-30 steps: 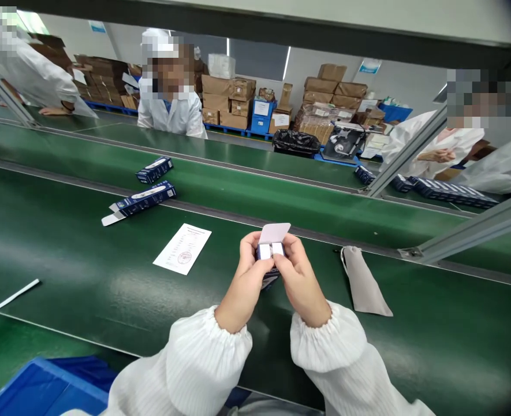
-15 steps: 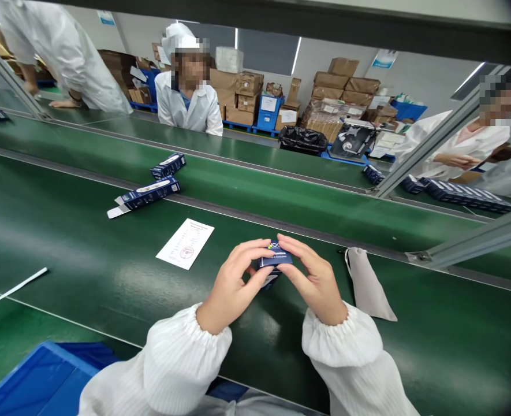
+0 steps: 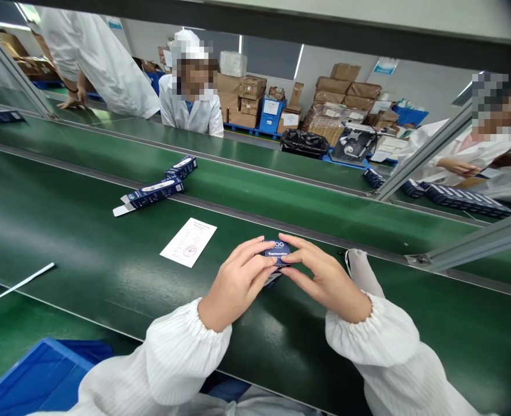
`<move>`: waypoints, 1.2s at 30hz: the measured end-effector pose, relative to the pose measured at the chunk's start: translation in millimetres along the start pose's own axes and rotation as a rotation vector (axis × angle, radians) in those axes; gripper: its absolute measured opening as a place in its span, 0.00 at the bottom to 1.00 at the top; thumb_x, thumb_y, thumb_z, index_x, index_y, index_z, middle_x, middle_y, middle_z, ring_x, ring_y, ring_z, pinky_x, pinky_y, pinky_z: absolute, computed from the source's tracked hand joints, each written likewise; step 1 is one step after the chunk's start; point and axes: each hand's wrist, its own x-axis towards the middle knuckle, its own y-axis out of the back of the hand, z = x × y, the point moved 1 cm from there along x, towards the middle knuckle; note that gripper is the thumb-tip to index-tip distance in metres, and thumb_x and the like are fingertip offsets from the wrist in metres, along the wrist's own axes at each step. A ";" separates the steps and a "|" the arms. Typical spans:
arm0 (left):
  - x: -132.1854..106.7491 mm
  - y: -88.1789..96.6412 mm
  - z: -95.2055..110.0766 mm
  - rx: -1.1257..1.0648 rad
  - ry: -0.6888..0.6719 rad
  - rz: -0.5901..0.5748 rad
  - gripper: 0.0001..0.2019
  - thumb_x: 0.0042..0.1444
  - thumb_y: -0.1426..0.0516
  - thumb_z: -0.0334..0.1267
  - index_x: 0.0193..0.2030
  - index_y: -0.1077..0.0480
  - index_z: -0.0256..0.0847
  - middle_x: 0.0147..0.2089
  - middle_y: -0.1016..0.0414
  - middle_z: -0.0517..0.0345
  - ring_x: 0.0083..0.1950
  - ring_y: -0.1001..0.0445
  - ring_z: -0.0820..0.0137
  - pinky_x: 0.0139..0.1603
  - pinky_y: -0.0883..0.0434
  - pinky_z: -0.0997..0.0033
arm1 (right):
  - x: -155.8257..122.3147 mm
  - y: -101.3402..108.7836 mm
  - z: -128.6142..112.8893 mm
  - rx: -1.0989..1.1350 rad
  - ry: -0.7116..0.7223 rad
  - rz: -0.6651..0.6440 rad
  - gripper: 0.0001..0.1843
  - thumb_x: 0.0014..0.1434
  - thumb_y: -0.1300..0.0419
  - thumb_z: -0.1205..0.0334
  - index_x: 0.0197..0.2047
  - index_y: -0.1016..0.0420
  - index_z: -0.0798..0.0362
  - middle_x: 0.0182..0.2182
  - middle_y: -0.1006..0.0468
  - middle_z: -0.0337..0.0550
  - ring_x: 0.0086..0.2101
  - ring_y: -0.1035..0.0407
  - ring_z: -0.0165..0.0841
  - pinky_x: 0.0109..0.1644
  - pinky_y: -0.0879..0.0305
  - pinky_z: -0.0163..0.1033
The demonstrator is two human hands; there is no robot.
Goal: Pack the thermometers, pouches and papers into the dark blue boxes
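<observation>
Between my two hands is a dark blue thermometer box [image 3: 276,249], its printed end facing me and most of its length hidden below. My left hand [image 3: 242,274] grips the box's left side, fingers bent over the top end. From the right, my right hand [image 3: 320,277] holds it with the thumb low and the fingers on the end panel. A grey drawstring pouch [image 3: 365,270] lies to the right, partly behind my right hand. Left of my hands a printed white sheet [image 3: 189,242] with a red stamp lies flat on the green bench [image 3: 120,277].
Farther left lie an open-flapped blue box [image 3: 153,193] and another blue box [image 3: 181,167]. A white strip [image 3: 19,284] rests near the bench edge, above a blue bin [image 3: 43,375]. A metal post [image 3: 428,144] rises at right. Co-workers in white coats are across the bench.
My left thumb and fingers have shifted onto the end of the box, and its end panel now tilts more toward me. My right forearm has swung outward, covering part of the pouch.
</observation>
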 end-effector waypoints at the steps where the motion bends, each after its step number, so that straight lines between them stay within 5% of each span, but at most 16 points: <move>1: -0.3 -0.3 -1.7 -0.018 -0.008 -0.012 0.12 0.58 0.45 0.28 0.48 0.31 0.44 0.57 0.30 0.52 0.63 0.37 0.62 0.62 0.35 0.55 | 1.3 2.6 -0.1 -0.026 0.006 -0.012 0.07 0.62 0.44 0.65 0.45 0.32 0.51 0.57 0.32 0.50 0.58 0.39 0.36 0.59 0.37 0.46; 3: -1.7 -2.0 -4.5 -0.090 0.038 -0.038 0.15 0.59 0.45 0.30 0.52 0.33 0.46 0.62 0.37 0.51 0.64 0.38 0.61 0.62 0.35 0.55 | 5.7 6.7 -3.0 -0.097 0.032 -0.023 0.04 0.63 0.44 0.64 0.42 0.32 0.50 0.55 0.30 0.49 0.57 0.39 0.37 0.59 0.38 0.48; 6: -3.8 -10.3 -5.2 -0.278 0.306 -0.080 0.30 0.57 0.43 0.38 0.65 0.47 0.49 0.67 0.44 0.47 0.62 0.36 0.59 0.59 0.33 0.55 | 19.4 10.6 -14.1 -0.221 0.056 -0.070 0.06 0.60 0.41 0.60 0.35 0.34 0.52 0.50 0.27 0.48 0.50 0.35 0.40 0.53 0.36 0.50; 8: -3.4 -18.1 -4.5 -0.358 0.461 -0.136 0.37 0.56 0.42 0.42 0.69 0.57 0.49 0.64 0.40 0.46 0.59 0.33 0.59 0.57 0.33 0.56 | 32.4 12.4 -20.3 -0.276 0.053 -0.147 0.12 0.58 0.39 0.58 0.30 0.37 0.52 0.40 0.24 0.47 0.41 0.33 0.38 0.45 0.34 0.45; 11: 0.1 -20.8 -15.8 -0.373 0.515 -0.210 0.40 0.55 0.42 0.46 0.69 0.60 0.50 0.61 0.35 0.50 0.61 0.34 0.59 0.59 0.36 0.58 | 48.3 14.8 -7.1 -0.220 -0.038 -0.233 0.13 0.53 0.35 0.56 0.31 0.36 0.51 0.29 0.27 0.39 0.31 0.35 0.33 0.36 0.35 0.40; 13: 0.5 -8.5 -40.6 -0.272 0.563 -0.184 0.37 0.58 0.45 0.47 0.70 0.60 0.48 0.65 0.39 0.51 0.65 0.39 0.61 0.63 0.40 0.62 | 51.4 16.3 26.4 -0.044 -0.254 -0.149 0.16 0.51 0.35 0.52 0.39 0.33 0.50 0.30 0.28 0.38 0.30 0.34 0.31 0.33 0.35 0.37; 15: -3.5 15.8 -78.2 -0.018 0.709 -0.117 0.29 0.62 0.50 0.43 0.68 0.52 0.41 0.68 0.46 0.48 0.69 0.47 0.62 0.66 0.47 0.64 | 46.8 16.5 76.5 0.216 -0.594 0.082 0.21 0.50 0.35 0.49 0.44 0.33 0.49 0.30 0.28 0.38 0.28 0.34 0.30 0.28 0.34 0.34; 17: -11.0 45.2 -119.6 0.247 0.936 -0.065 0.26 0.58 0.48 0.38 0.62 0.42 0.29 0.68 0.48 0.37 0.70 0.54 0.53 0.68 0.56 0.57 | 37.0 13.5 130.4 0.491 -0.972 0.345 0.18 0.51 0.36 0.48 0.38 0.31 0.50 0.25 0.32 0.35 0.23 0.38 0.27 0.23 0.35 0.32; 20: -16.8 79.9 -167.4 0.282 1.059 -0.067 0.25 0.48 0.41 0.34 0.54 0.36 0.23 0.62 0.42 0.24 0.67 0.52 0.38 0.65 0.56 0.43 | 28.9 4.2 189.9 0.578 -1.160 0.469 0.13 0.54 0.38 0.52 0.32 0.34 0.53 0.20 0.37 0.33 0.19 0.41 0.25 0.24 0.30 0.35; 23: -12.6 93.3 -187.2 0.223 1.129 -0.067 0.29 0.38 0.36 0.33 0.51 0.34 0.29 0.58 0.36 0.28 0.63 0.44 0.35 0.61 0.50 0.40 | 34.4 -9.9 210.7 0.620 -1.176 0.555 0.10 0.57 0.41 0.55 0.35 0.35 0.53 0.24 0.33 0.37 0.25 0.33 0.28 0.32 0.26 0.36; 27: -9.4 70.4 -169.8 -0.006 1.127 -0.049 0.34 0.37 0.33 0.37 0.53 0.36 0.35 0.53 0.28 0.37 0.57 0.32 0.44 0.55 0.37 0.48 | 44.1 -38.5 177.3 0.674 -1.081 0.588 0.12 0.57 0.42 0.59 0.44 0.33 0.52 0.33 0.28 0.39 0.34 0.29 0.28 0.42 0.27 0.35; 32: -25.9 -1.8 -102.9 -0.625 1.002 -0.020 0.24 0.54 0.42 0.47 0.54 0.34 0.37 0.54 0.26 0.44 0.51 0.25 0.58 0.50 0.29 0.59 | 36.1 -73.9 77.7 0.694 -0.694 0.190 0.16 0.53 0.38 0.52 0.42 0.26 0.52 0.37 0.23 0.43 0.38 0.29 0.34 0.41 0.30 0.39; 36: -30.3 -33.0 -62.6 -1.076 0.990 0.088 0.22 0.51 0.37 0.42 0.51 0.30 0.35 0.53 0.25 0.44 0.53 0.27 0.56 0.55 0.32 0.56 | 22.7 -77.4 33.0 0.414 -0.697 0.165 0.16 0.52 0.38 0.52 0.42 0.28 0.52 0.38 0.24 0.42 0.32 0.31 0.32 0.38 0.33 0.40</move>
